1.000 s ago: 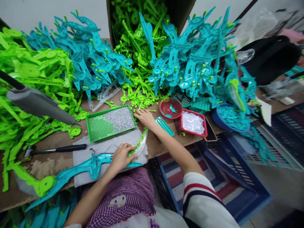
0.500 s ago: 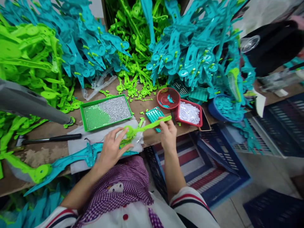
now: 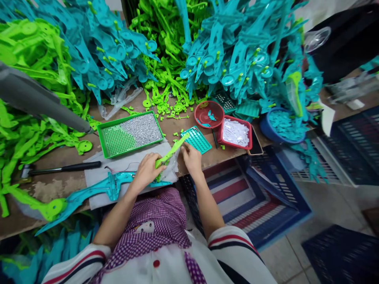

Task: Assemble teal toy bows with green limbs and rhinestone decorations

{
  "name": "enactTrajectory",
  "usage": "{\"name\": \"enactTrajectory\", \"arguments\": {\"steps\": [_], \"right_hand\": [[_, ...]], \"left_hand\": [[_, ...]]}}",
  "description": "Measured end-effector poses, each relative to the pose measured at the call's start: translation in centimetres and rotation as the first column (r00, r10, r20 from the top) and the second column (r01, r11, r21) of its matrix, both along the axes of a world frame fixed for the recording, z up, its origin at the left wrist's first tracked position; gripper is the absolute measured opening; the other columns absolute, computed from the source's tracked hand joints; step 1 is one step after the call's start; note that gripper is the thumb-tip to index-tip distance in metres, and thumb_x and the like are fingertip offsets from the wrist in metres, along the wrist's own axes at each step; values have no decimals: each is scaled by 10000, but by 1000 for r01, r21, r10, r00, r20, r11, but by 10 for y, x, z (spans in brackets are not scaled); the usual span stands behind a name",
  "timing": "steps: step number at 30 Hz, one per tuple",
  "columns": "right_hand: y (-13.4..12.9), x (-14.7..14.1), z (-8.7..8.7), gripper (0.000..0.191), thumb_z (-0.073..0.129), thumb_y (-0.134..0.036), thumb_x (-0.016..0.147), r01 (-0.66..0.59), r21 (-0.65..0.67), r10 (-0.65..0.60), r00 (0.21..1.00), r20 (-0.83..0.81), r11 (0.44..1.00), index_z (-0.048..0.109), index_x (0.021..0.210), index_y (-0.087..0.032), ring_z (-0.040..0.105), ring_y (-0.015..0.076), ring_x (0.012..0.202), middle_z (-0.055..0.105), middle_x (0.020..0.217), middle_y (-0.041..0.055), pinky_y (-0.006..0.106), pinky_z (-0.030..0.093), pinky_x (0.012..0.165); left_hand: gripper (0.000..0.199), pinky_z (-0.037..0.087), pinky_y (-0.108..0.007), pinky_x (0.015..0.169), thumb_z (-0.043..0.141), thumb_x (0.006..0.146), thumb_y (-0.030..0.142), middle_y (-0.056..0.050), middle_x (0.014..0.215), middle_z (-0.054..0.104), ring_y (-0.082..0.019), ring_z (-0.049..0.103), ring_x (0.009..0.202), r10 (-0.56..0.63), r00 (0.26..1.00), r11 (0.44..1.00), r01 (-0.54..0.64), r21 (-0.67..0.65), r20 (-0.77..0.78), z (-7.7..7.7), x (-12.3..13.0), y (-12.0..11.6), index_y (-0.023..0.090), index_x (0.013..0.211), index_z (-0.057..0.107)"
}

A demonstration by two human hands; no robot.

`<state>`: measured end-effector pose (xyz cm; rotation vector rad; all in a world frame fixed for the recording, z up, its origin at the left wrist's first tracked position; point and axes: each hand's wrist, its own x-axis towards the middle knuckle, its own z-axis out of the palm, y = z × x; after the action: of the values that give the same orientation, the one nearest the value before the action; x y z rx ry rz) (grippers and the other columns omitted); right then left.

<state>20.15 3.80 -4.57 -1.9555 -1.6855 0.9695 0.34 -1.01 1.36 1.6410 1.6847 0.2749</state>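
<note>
My left hand (image 3: pixel 147 170) is closed around the lower end of a long lime-green plastic part (image 3: pixel 171 151), tilted up to the right. Clear plastic film (image 3: pixel 174 162) hangs beside and below that part. Just right of it is my right hand (image 3: pixel 192 158), its fingers curled together; whether they pinch the film's edge I cannot tell. Under my left forearm lies a long teal plastic part (image 3: pixel 102 184) with a thin wire, resting partly on a white cloth (image 3: pixel 92 199). Its right end is partly hidden by my left hand.
A green tray (image 3: pixel 102 146) of small metal pieces stands ahead, with a hammer (image 3: pixel 68 167) to the left. On the right are a teal tray (image 3: pixel 197 140), a red bowl (image 3: pixel 204 111), a red basket (image 3: pixel 250 138) and a blue bowl (image 3: pixel 268 132). Lime and teal parts are heaped behind.
My right hand has left the far end of the lime-green part and moved left and nearer. The part now points more steeply away, held in my left hand.
</note>
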Motion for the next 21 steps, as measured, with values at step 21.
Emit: {"name": "enactTrajectory", "arguments": {"steps": [21], "right_hand": [[14,-20,6,279,524,-324,909,8,-159,0,999,54,987,688,1090,-189,691,265,1007,756,1053,102,340,480,843]], "left_hand": [[160,353,-250,632,714,691,266,52,700,642,-159,569,691,16,988,923,45,-383,156,-5,-15,13,193,769,595]]}}
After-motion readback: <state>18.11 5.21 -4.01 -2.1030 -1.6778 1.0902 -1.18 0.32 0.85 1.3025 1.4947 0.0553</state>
